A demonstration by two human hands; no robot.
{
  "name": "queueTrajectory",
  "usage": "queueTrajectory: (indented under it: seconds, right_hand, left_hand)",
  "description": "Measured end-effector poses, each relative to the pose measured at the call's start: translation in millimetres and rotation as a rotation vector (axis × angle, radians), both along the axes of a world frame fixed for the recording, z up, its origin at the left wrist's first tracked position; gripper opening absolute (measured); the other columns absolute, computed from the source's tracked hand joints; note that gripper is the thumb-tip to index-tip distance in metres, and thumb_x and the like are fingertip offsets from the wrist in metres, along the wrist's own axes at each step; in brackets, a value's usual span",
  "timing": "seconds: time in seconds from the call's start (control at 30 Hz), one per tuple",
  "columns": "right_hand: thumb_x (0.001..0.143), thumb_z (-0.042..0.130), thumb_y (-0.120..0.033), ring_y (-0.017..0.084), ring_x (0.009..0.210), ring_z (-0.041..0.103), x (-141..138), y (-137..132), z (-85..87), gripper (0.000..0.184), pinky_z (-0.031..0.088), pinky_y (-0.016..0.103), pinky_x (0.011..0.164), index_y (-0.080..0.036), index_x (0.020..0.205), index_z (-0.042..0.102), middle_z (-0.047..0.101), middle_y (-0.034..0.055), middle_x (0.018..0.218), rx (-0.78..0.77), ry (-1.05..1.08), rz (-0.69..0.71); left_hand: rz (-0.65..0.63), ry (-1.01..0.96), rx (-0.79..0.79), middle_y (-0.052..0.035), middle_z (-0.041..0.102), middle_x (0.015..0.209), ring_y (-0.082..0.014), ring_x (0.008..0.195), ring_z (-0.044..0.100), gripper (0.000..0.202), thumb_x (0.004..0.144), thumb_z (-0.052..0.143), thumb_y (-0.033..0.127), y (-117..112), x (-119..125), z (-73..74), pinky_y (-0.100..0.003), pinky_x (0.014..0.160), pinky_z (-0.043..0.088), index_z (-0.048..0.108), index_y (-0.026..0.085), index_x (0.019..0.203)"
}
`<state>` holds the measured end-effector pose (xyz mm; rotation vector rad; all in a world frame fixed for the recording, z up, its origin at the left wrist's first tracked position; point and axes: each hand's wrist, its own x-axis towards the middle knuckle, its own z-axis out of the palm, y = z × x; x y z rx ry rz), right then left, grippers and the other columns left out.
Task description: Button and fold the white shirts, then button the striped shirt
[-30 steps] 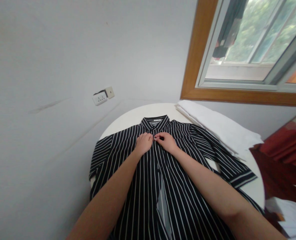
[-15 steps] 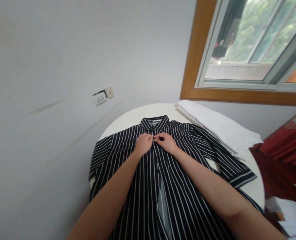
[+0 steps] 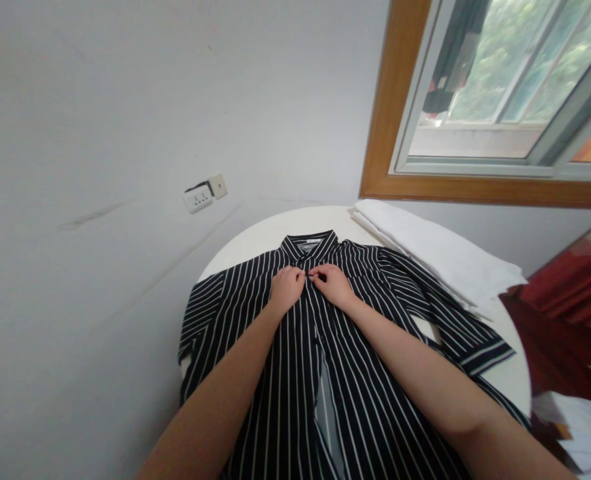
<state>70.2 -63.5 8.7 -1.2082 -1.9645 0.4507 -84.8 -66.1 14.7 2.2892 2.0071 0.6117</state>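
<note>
A black shirt with white stripes [image 3: 255,313] lies front side up, its collar toward the wall and its sleeves out to both sides. My left hand [image 3: 288,287] is closed on the left edge of the front opening, a little below the collar. Just across from it, my right hand [image 3: 331,283] pinches the front edge with thumb and forefinger. The fingertips of both hands nearly meet at the placket; any button between them is too small to make out. Lower down the front gapes, and the grey inside of the shirt shows.
The shirt rests on a round white table [image 3: 255,233] against the wall. Folded white cloth [image 3: 435,253] lies at the table's back right. A wall socket [image 3: 198,198] is at the left, a wood-framed window [image 3: 475,190] at the right. White items [image 3: 580,427] sit low at the right.
The fingertips shift very slightly at the placket, with both hands staying in place on the shirt. The view tilts a touch.
</note>
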Motion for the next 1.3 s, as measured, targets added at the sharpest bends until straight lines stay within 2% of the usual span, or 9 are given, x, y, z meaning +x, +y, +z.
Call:
queueTrajectory:
  seconds: [0.27,0.43,0.73,0.97,1.1,1.3]
  right_hand:
    - [0.082,0.061,-0.016,0.018,0.089,0.056,-1.0,-3.1,2.6,0.011,0.038,0.034,0.09,-0.021,0.079,0.071,0.067,0.0033,0.087,0.037,-0.111,-0.056]
    - [0.083,0.061,-0.017,0.017,0.089,0.056,0.4,-2.8,1.4,0.012,0.038,0.033,0.089,-0.021,0.084,0.072,0.068,0.0029,0.088,0.047,-0.091,-0.029]
    - [0.085,0.059,-0.018,0.017,0.092,0.057,0.7,-5.1,3.9,0.016,0.038,0.033,0.092,-0.023,0.091,0.073,0.069,0.0028,0.092,0.031,-0.092,-0.027]
    - [0.087,0.058,-0.02,0.017,0.093,0.057,1.0,-3.7,3.0,0.018,0.037,0.034,0.093,-0.023,0.094,0.074,0.07,0.0035,0.093,0.02,-0.113,-0.019]
    - [0.087,0.057,-0.021,0.018,0.092,0.057,0.3,-3.5,2.8,0.018,0.038,0.033,0.092,-0.02,0.094,0.074,0.069,0.0055,0.093,0.028,-0.132,-0.025]
    - [0.084,0.056,-0.014,0.018,0.093,0.056,-0.6,-4.1,3.4,0.031,0.038,0.032,0.092,-0.021,0.112,0.066,0.067,0.0023,0.09,0.026,-0.101,-0.042]
  left_hand:
    - [-0.027,-0.101,0.023,-0.0054,0.062,0.079,-0.018,0.081,0.056,0.029,0.088,0.044,0.03,3.8,-3.5,-2.3,-0.029,0.079,0.04,0.064,0.018,0.071]
    - [-0.036,-0.121,0.014,-0.0033,0.059,0.075,-0.0169,0.08,0.055,0.026,0.086,0.045,0.028,4.0,-3.5,-0.9,-0.027,0.076,0.04,0.058,0.019,0.066]
    - [-0.085,-0.132,-0.014,-0.0026,0.06,0.081,-0.0169,0.082,0.056,0.011,0.081,0.052,0.025,-1.0,-5.6,6.9,-0.028,0.079,0.043,0.06,0.019,0.076]
    - [-0.122,-0.116,0.04,-0.0024,0.058,0.08,-0.0172,0.08,0.056,0.008,0.08,0.051,0.022,-2.6,-7.1,5.2,-0.029,0.077,0.044,0.058,0.02,0.082]
    - [-0.151,-0.137,0.048,-0.0019,0.056,0.078,-0.0169,0.079,0.055,0.008,0.08,0.05,0.022,-3.3,-7.3,5.9,-0.029,0.076,0.044,0.058,0.02,0.082]
    - [-0.135,-0.18,0.052,-0.0016,0.057,0.08,-0.0168,0.08,0.055,0.012,0.078,0.05,0.016,-3.8,-6.9,5.9,-0.029,0.08,0.045,0.058,0.02,0.086]
